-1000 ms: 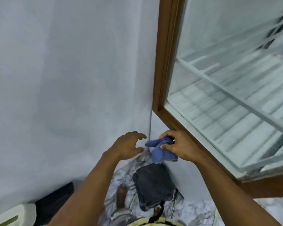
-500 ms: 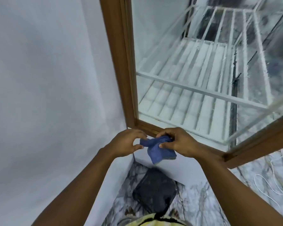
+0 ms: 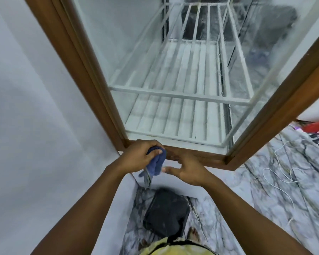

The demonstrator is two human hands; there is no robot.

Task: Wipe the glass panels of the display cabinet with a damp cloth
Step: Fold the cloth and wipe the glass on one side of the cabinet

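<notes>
Blue cloth (image 3: 157,163) bunched in the left grip (image 3: 136,158) — tail hanging below.

Left hand (image 3: 136,157) gripping bunched blue cloth (image 3: 157,163), right hand (image 3: 188,170) spread beside it, wood-framed glass cabinet (image 3: 173,70) above

Legible text, labels, brands, numbers, signs: none. No readable marking appears on any surface in view, whether near the hands, above them, or below them.
</notes>
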